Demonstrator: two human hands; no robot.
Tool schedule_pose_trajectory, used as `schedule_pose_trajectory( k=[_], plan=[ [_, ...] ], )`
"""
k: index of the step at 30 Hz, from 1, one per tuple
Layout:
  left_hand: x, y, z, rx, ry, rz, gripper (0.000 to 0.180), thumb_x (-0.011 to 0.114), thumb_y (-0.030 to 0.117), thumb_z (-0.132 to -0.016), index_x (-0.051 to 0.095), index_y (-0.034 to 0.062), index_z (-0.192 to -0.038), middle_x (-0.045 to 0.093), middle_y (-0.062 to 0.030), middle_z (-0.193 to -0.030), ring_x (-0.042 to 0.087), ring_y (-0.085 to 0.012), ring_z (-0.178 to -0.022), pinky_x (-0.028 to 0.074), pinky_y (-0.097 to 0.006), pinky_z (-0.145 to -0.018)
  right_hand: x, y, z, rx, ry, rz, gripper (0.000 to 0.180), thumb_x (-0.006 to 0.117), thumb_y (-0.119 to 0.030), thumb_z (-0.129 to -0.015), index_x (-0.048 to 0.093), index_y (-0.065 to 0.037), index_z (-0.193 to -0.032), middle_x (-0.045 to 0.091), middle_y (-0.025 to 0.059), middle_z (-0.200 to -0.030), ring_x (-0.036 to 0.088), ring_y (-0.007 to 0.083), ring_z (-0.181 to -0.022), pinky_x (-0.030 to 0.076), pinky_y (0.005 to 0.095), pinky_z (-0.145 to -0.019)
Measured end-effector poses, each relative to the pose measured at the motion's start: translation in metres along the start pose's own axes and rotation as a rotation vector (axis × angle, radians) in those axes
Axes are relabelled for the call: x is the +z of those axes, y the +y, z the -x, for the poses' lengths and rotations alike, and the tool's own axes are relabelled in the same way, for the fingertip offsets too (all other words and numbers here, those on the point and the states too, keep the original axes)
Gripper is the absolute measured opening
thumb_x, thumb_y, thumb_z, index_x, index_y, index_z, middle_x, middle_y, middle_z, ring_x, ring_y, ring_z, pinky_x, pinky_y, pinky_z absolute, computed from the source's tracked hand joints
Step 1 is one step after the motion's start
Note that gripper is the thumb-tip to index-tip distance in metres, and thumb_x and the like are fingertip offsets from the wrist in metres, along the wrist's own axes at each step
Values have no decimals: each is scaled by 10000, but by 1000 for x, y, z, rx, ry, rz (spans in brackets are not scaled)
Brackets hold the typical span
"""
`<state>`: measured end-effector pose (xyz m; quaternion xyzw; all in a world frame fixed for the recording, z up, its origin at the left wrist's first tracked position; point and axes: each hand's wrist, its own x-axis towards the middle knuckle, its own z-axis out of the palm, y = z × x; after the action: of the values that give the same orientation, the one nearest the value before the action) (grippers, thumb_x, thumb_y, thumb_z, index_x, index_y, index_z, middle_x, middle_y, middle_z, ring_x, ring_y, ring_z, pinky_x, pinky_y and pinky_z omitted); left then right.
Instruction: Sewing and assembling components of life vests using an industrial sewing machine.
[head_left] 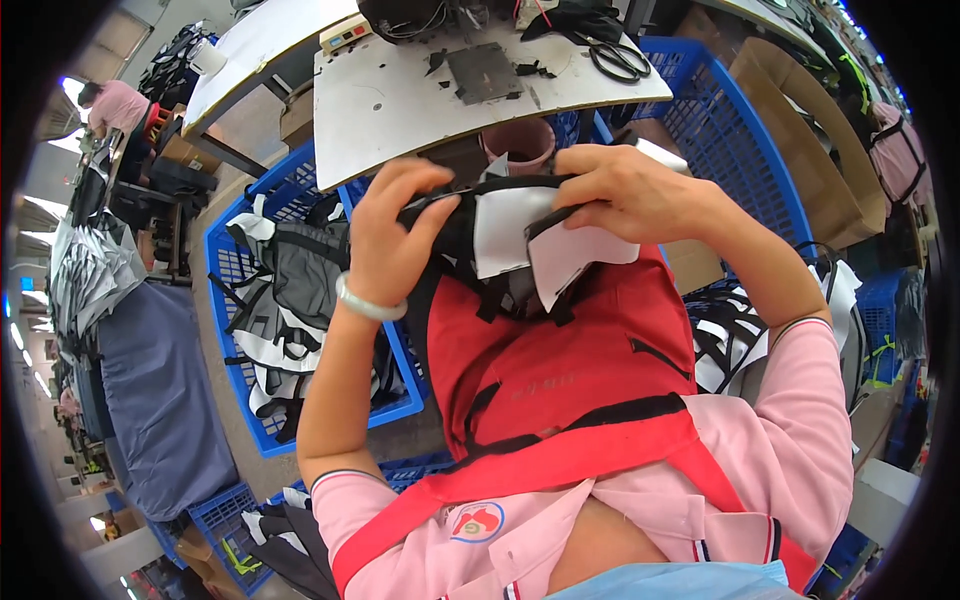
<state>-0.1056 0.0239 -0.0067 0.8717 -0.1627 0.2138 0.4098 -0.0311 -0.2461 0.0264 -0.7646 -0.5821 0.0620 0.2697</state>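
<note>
A black and white sewn fabric piece [505,225] hangs above my lap, in front of the table edge. At its left end, the thumb and fingers of my left hand [385,220] close on the black edge. My right hand [620,190] pinches the right side, with a white flap [575,255] hanging below its fingers. Dark straps dangle under the piece, over the red apron [560,370] on my lap. Part of the fabric is hidden behind my fingers.
A white work table [400,120] stands ahead, bearing black-handled scissors [615,60] and dark scraps. Below it is a pink bin [520,140]. To the left, a blue crate [265,430] holds grey, black and white fabric pieces. Another blue crate [750,130] and a cardboard box [810,150] stand right.
</note>
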Motion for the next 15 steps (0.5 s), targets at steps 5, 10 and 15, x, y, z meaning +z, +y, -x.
schedule_pose_trajectory(
  k=[5,10,15],
  plan=[
    [42,-11,38,-81,-103,-84,454,694,12,-712,610,21,-1157,581,-133,-1077,581,-270,-967,469,-327,-850,-5,-7,7,53,-33,-61,118,673,-75,-781,621,11,-844,533,105,-843,558,306,-858,457,390,-724],
    [56,0,17,162,72,-334,353,640,49,-744,593,24,-1093,546,-144,-1080,515,-339,-996,395,-375,-884,-37,-33,3,-41,-23,-34,135,695,-50,-748,619,11,-841,538,111,-833,561,311,-830,462,390,-697],
    [14,24,-23,-298,-389,616,133,574,45,-799,605,-2,-920,602,-16,-798,525,-86,-727,415,-225,-656,-86,-27,4,-21,-26,-13,133,680,-33,-744,626,23,-852,529,113,-808,555,298,-757,429,371,-639]
  ],
)
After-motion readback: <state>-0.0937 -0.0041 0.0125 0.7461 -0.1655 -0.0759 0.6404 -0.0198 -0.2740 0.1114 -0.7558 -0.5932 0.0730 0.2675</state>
